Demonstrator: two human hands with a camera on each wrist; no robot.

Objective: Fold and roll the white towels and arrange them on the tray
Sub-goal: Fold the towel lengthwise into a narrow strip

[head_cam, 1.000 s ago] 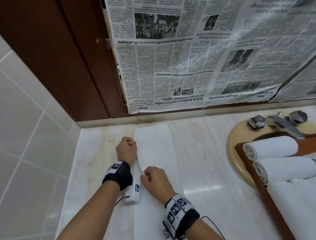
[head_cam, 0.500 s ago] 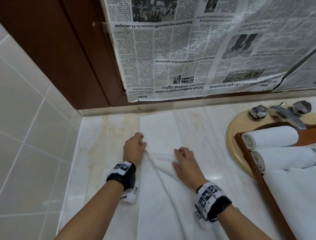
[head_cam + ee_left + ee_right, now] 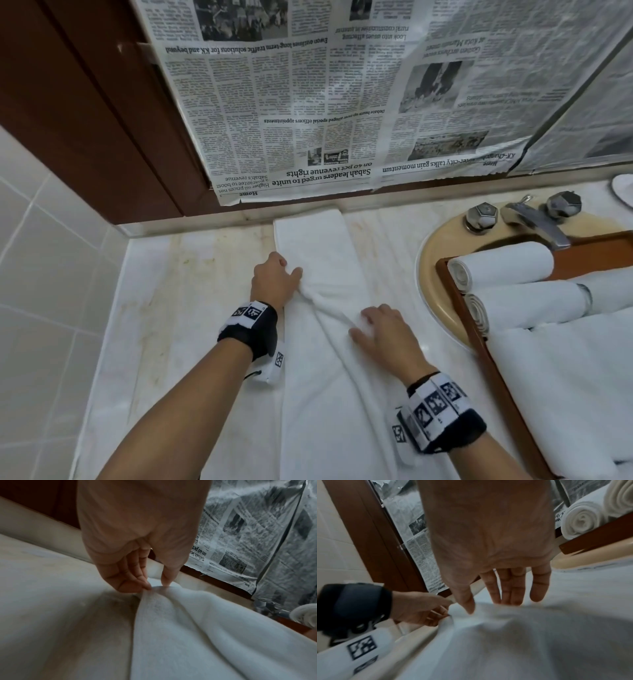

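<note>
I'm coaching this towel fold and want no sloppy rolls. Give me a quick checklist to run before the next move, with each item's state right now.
1. Left hand grips the towel's left edge: ok, fingers pinch the cloth in the left wrist view.
2. Right hand flat on the towel: ok, fingers straight, pressing.
3. Towel smooth between the hands: not ok, a raised ridge runs from one hand to the other.
4. Far end square on the counter: ok.
5. Near end of the towel aligned: cannot tell, out of view.
6. Tray has space: cannot tell, rolled towels and loose cloth cover the visible part.
</note>
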